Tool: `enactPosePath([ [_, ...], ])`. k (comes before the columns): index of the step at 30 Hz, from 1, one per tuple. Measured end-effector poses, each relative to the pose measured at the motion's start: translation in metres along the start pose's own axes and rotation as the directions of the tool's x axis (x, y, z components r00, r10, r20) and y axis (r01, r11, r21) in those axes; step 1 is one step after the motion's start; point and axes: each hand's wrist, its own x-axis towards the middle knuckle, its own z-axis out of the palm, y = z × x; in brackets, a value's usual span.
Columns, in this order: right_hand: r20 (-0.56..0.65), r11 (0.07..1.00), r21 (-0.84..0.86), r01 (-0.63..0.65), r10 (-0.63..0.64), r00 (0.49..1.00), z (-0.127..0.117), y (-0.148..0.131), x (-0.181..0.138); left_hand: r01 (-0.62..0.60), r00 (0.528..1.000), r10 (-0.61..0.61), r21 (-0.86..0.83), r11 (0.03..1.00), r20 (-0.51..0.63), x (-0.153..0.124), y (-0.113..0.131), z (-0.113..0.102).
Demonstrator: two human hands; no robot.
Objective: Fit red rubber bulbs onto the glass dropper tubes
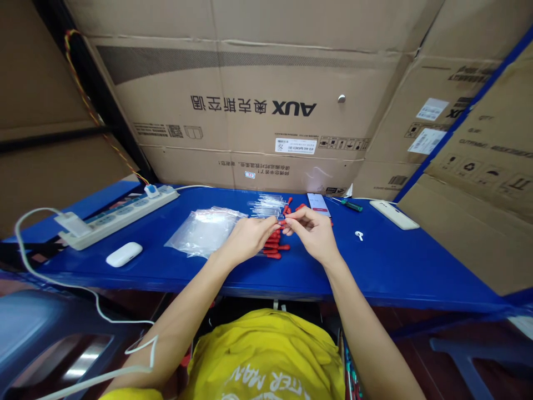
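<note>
My left hand [249, 238] and my right hand [315, 233] meet over the blue table, fingertips almost touching. Between them is a dropper with a red rubber bulb [282, 223]. The right thumb and fingers pinch the bulb, while the left fingers close at its other side, where the glass tube is mostly hidden. Beneath the hands lies a row of droppers with red bulbs [273, 255], partly covered by the left hand. Just beyond is a pile of clear glass tubes [267, 204], with loose red bulbs [287, 210] beside it.
Clear plastic bags [200, 230] lie left of the hands. Farther left are a white earbud case [124, 254] and a power strip [120, 215]. A phone [318, 204], green screwdriver [351, 205], earbud [358, 236] and white power bank [393, 214] sit rightward. Cardboard [250, 72] walls the back.
</note>
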Motion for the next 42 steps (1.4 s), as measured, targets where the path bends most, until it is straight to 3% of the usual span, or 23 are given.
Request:
enactPosePath([
  [9, 0.016, 1.0, -0.002, -0.023, 0.024, 1.0, 0.001, 0.0, 0.0, 0.007, 1.0, -0.006, 0.023, 1.0, -0.01, 0.0, 0.0, 0.001],
  [19, 0.037, 0.997, 0.004, -0.071, 0.071, 0.997, -0.014, -0.005, 0.005, 0.043, 0.997, -0.048, -0.073, 0.996, -0.067, 0.005, 0.004, -0.001],
  [28, 0.017, 0.999, 0.022, -0.042, 0.041, 0.999, -0.014, -0.002, 0.005, 0.064, 0.998, -0.063, -0.1, 0.993, 0.014, 0.003, 0.005, -0.003],
  [42, -0.013, 1.0, 0.02, -0.021, 0.021, 1.0, -0.01, -0.004, 0.003, 0.002, 1.0, -0.003, -0.069, 0.998, -0.025, 0.002, 0.005, -0.003],
])
